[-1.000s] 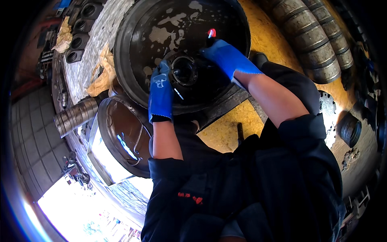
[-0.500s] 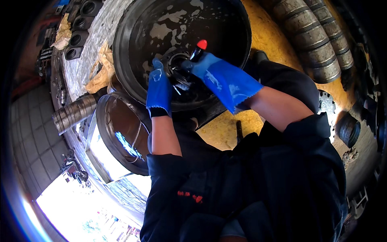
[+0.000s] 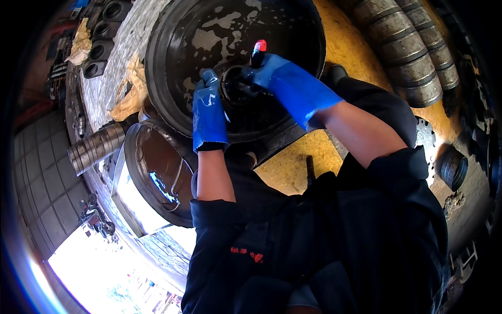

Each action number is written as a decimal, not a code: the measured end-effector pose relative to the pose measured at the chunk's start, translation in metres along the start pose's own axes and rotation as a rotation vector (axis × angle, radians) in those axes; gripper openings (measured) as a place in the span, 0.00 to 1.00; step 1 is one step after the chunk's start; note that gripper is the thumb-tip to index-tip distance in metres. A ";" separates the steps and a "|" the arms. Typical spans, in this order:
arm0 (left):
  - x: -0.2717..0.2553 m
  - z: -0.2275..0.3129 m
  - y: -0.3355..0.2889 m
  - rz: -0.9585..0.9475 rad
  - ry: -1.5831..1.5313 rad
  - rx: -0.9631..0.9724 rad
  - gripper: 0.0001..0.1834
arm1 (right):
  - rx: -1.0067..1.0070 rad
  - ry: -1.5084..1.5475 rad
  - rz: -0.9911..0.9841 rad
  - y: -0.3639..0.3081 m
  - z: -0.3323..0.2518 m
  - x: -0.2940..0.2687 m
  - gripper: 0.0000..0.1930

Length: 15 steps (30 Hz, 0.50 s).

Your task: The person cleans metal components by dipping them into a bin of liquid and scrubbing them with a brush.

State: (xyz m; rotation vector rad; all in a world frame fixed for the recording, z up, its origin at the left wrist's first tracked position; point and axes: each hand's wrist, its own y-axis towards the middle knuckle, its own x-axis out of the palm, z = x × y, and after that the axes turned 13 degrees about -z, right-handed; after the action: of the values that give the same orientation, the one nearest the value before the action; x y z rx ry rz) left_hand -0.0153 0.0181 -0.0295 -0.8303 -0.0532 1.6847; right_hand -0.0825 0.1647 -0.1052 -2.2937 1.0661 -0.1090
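Over a large round dark tub point(image 3: 158, 97) of black liquid with pale foam patches, I wear long blue gloves on both hands. My left hand point(image 3: 208, 90) is closed at the left edge of a dark, wet ring-shaped metal part point(image 3: 226, 89). From the right, my right hand point(image 3: 264, 73) grips a tool by its black handle with a red end point(image 3: 259, 48), the red end pointing up. The tool's working end is hidden by the glove and the ring, so its kind does not show.
Left of my legs stands a second round container point(image 3: 137, 157) with brownish liquid and a thin wire or hose. Ribbed metal cylinders point(image 3: 400, 49) lie at the upper right, another point(image 3: 97, 146) at the left. A tan cloth point(image 3: 130, 97) hangs beside the tub.
My left hand has turned more upright, its fingers curled higher. My right hand and the tool have shifted slightly up and left, and the ring looks tilted differently.
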 end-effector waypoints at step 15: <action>-0.007 -0.012 0.002 0.054 0.134 0.128 0.33 | -0.067 -0.520 0.230 -0.007 -0.009 -0.005 0.20</action>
State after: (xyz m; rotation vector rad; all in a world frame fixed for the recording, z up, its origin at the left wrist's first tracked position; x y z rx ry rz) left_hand -0.0106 0.0071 -0.0358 -0.8524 0.1686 1.6606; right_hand -0.0838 0.1675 -0.0931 -2.0656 1.0479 0.5900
